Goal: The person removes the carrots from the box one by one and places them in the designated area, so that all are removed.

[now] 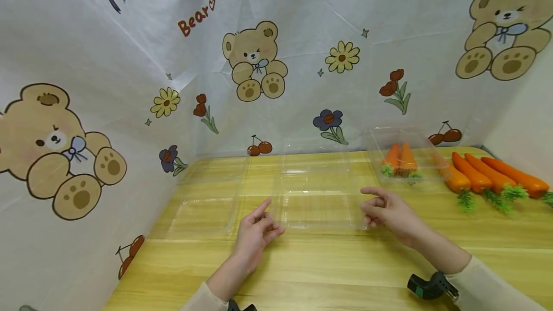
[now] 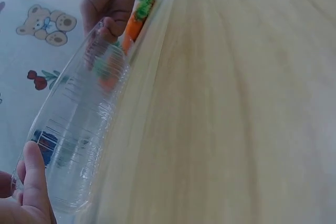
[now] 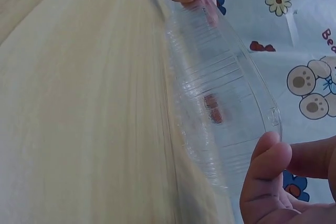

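Observation:
A clear plastic clamshell box [image 1: 319,208] rests on the wooden table between my hands, its lid folded open at the back. My left hand [image 1: 255,236] pinches its near left corner, index finger stretched forward along the side. At the near right corner my right hand [image 1: 389,215] pinches the rim between thumb and fingers, its index finger pointing inward. The right wrist view shows the thumb and finger of the right hand [image 3: 278,182] at the box's clear rim [image 3: 262,85]. Nothing lies inside this box.
Another clear box [image 1: 203,215] stands open on the left. At the back right, a clear box [image 1: 403,133] contains orange carrots [image 1: 407,157] with green tops. Several loose carrots [image 1: 497,174] lie right of it. A bear-print cloth [image 1: 294,109] hangs behind the table.

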`<action>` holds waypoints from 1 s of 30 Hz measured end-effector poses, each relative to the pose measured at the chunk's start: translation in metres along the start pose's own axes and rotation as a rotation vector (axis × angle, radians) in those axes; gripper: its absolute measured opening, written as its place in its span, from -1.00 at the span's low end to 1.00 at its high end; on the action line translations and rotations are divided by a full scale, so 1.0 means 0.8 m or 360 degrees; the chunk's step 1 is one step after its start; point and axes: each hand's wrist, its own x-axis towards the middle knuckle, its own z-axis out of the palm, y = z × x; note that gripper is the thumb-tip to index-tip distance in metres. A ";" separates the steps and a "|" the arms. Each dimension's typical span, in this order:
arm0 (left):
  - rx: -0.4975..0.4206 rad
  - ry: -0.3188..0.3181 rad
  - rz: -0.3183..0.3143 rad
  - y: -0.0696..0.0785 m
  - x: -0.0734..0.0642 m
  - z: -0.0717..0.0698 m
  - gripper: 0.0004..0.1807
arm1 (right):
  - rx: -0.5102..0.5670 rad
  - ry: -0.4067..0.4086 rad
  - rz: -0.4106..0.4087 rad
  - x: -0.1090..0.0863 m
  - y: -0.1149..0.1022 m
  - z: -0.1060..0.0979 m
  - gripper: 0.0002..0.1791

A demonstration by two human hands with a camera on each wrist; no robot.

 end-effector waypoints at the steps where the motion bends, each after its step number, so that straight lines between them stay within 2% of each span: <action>1: 0.0010 -0.0003 -0.0003 0.000 -0.001 -0.001 -0.33 | 0.0004 -0.0002 0.0003 0.000 0.000 0.001 -0.21; 13: 0.0184 -0.0093 0.0020 0.007 -0.014 -0.015 -0.29 | 0.0040 -0.0036 0.0009 0.000 0.000 0.009 -0.20; 23: 0.0222 0.0024 0.0061 0.017 -0.028 -0.019 -0.37 | 0.0081 -0.0060 -0.0002 0.001 0.000 0.020 -0.21; 30: 0.0257 0.0086 0.0089 0.029 -0.030 -0.025 -0.42 | 0.0069 -0.0027 0.0014 0.006 -0.003 0.032 -0.23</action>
